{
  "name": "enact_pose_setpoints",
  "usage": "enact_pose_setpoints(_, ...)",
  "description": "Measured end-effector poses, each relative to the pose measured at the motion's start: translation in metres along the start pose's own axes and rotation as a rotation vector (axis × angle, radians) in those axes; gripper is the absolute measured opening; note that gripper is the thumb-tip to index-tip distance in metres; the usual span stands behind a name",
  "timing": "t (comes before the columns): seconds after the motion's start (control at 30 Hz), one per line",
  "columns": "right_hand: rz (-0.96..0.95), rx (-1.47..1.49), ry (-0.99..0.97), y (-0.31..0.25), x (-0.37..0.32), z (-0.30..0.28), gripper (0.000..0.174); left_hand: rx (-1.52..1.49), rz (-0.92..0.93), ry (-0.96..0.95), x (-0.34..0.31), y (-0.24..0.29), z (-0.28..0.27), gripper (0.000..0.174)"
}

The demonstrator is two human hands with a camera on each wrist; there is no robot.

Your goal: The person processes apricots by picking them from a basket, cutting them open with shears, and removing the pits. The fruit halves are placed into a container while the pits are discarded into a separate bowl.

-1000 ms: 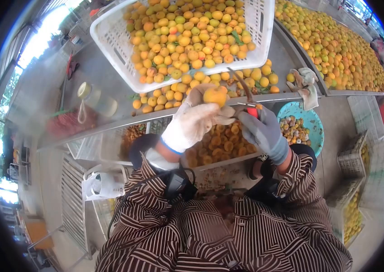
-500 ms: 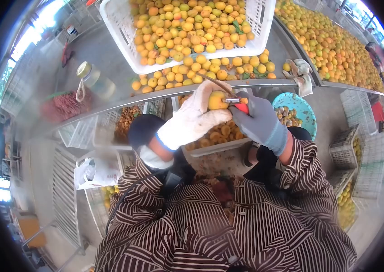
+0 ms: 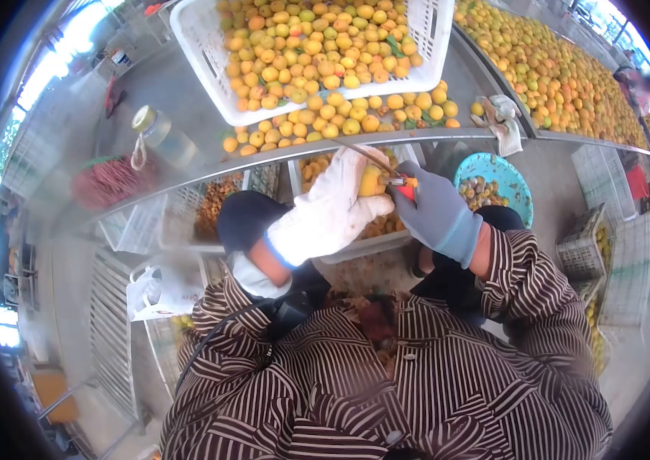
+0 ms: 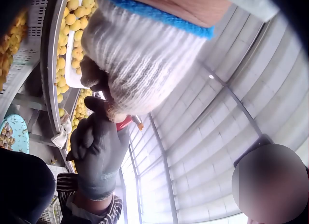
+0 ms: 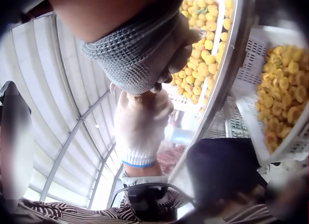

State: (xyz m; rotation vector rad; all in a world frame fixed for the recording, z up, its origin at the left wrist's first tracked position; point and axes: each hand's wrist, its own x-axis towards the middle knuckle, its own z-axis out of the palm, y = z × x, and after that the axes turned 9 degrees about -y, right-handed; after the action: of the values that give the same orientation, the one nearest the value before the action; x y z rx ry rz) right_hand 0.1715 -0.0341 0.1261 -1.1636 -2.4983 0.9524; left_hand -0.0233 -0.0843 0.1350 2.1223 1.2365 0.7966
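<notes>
In the head view my left hand [image 3: 319, 216], in a white knit glove with a blue cuff, holds a yellow apricot [image 3: 371, 182] between thumb and fingers. My right hand [image 3: 437, 213], gloved in grey, grips a red-handled metal cutting tool [image 3: 406, 189]. Its metal end is right at the apricot's right side, and a long thin brown curved arm reaches up and left over the left fingers. The left wrist view shows the red handle [image 4: 124, 122] beside the grey glove; the white glove hides the apricot there. Both gloves overlap in the right wrist view, covering the tool.
A white crate [image 3: 214, 84] of apricots stands on the metal table [image 3: 179, 73], with loose ones along its edge. Beneath are crates of opened fruit [image 5: 285, 96] and a turquoise basin [image 3: 517, 184]. A bottle [image 3: 168, 138] and spare gloves [image 3: 503, 123] lie on the table.
Both hands have drawn together and slightly down toward the body. The tool's metal end has come from beside the apricot to its right side, and its curved arm has swung left.
</notes>
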Motion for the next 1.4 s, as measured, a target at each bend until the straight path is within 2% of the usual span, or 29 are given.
enact_pose_setpoints(0.13,-0.015,0.051,0.056,0.002,-0.015,0.014,0.025,-0.024,0.011,0.018,-0.007,0.001,0.016,0.049)
enact_pose_setpoints(0.2,-0.007,0.085,0.086,0.010,-0.016,0.023,0.027,-0.015,-0.115,-0.021,-0.007,0.004,0.021,0.047)
enact_pose_setpoints(0.33,0.078,0.166,0.050,0.010,-0.022,0.029,0.026,0.055,-0.045,-0.013,-0.012,-0.003,0.029,0.051)
enact_pose_setpoints(0.4,0.064,0.302,-0.153,0.018,-0.021,0.032,0.024,0.003,-0.035,-0.021,-0.011,0.001,0.028,0.046)
enact_pose_setpoints(0.43,0.066,0.303,-0.156,0.021,-0.022,0.035,0.024,0.000,-0.037,-0.022,-0.010,0.001,0.026,0.046)
enact_pose_setpoints(0.5,0.125,0.893,-0.175,0.019,-0.023,0.036,0.021,-0.057,-0.044,-0.089,-0.008,-0.001,0.019,0.050)
enact_pose_setpoints(0.53,0.118,0.889,-0.171,0.017,-0.029,0.032,0.021,-0.051,-0.037,-0.086,-0.009,-0.003,0.019,0.050)
enact_pose_setpoints(0.6,0.213,1.132,-0.371,-0.005,-0.039,0.006,0.017,-0.112,0.005,-0.146,-0.006,-0.006,0.017,0.057)
enact_pose_setpoints(0.63,0.217,1.134,-0.366,-0.004,-0.040,0.004,0.017,-0.115,0.007,-0.152,-0.006,-0.006,0.014,0.057)
enact_pose_setpoints(0.7,0.316,1.534,-0.684,0.001,-0.043,0.001,0.014,-0.378,-0.037,-0.265,-0.007,-0.004,0.012,0.059)
enact_pose_setpoints(0.73,0.318,1.534,-0.680,0.001,-0.045,0.000,0.014,-0.380,-0.034,-0.267,-0.006,-0.003,0.014,0.059)
enact_pose_setpoints(0.8,0.264,1.584,-0.785,-0.001,-0.053,0.002,0.017,-0.788,0.124,-0.240,-0.003,0.001,0.022,0.055)
enact_pose_setpoints(0.83,0.236,1.604,-0.839,-0.003,-0.056,0.002,0.019,-0.788,0.131,-0.238,0.000,0.001,0.023,0.055)
enact_pose_setpoints(0.87,0.140,1.618,-0.754,0.001,-0.057,0.006,0.019,-0.791,0.142,-0.193,0.003,0.002,0.023,0.055)
enact_pose_setpoints(0.9,0.137,1.609,-0.757,0.004,-0.058,0.005,0.019,-0.791,0.153,-0.145,0.005,0.004,0.022,0.055)
enact_pose_setpoints(0.93,0.036,1.473,-0.562,0.003,-0.057,0.003,0.019,-0.867,0.046,-0.073,0.001,0.010,0.021,0.052)
enact_pose_setpoints(0.97,-0.064,1.333,-0.370,0.001,-0.057,0.000,0.020,-0.859,0.050,-0.066,0.000,0.007,0.021,0.052)
enact_pose_setpoints(1.0,0.059,1.170,-0.247,-0.005,-0.059,-0.004,0.025,-0.869,-0.086,-0.052,-0.001,0.000,0.025,0.049)
enact_pose_setpoints(1.03,0.054,1.173,-0.249,-0.003,-0.056,-0.002,0.025,-0.880,-0.226,-0.040,-0.001,-0.005,0.027,0.047)
enact_pose_setpoints(1.1,0.250,0.994,-0.127,0.002,-0.053,0.006,0.025,-0.849,-0.242,0.009,-0.001,-0.010,0.036,0.047)
enact_pose_setpoints(1.13,0.318,0.982,-0.055,-0.002,-0.051,0.011,0.016,-0.982,-0.262,0.042,0.000,-0.018,0.043,0.050)
enact_pose_setpoints(1.17,0.319,0.981,-0.054,-0.003,-0.051,0.015,0.016,-1.113,-0.277,0.075,0.002,-0.023,0.047,0.054)
enact_pose_setpoints(1.2,0.337,0.942,-0.001,-0.001,-0.051,0.018,0.015,-1.115,-0.268,0.072,0.005,-0.027,0.049,0.054)
enact_pose_setpoints(1.27,0.366,0.938,0.031,0.007,-0.050,0.024,0.014,-1.722,-0.083,0.054,0.005,-0.030,0.050,0.058)
enact_pose_setpoints(1.3,0.367,0.938,0.029,0.012,-0.051,0.025,0.014,-1.723,-0.083,0.055,0.005,-0.030,0.049,0.058)
enact_pose_setpoints(1.37,0.287,0.893,0.007,0.018,-0.052,0.030,0.013,-1.464,-0.071,0.030,0.004,-0.026,0.043,0.052)
enact_pose_setpoints(1.4,0.286,0.893,0.004,0.016,-0.052,0.030,0.013,-1.463,-0.071,0.033,0.003,-0.025,0.041,0.052)
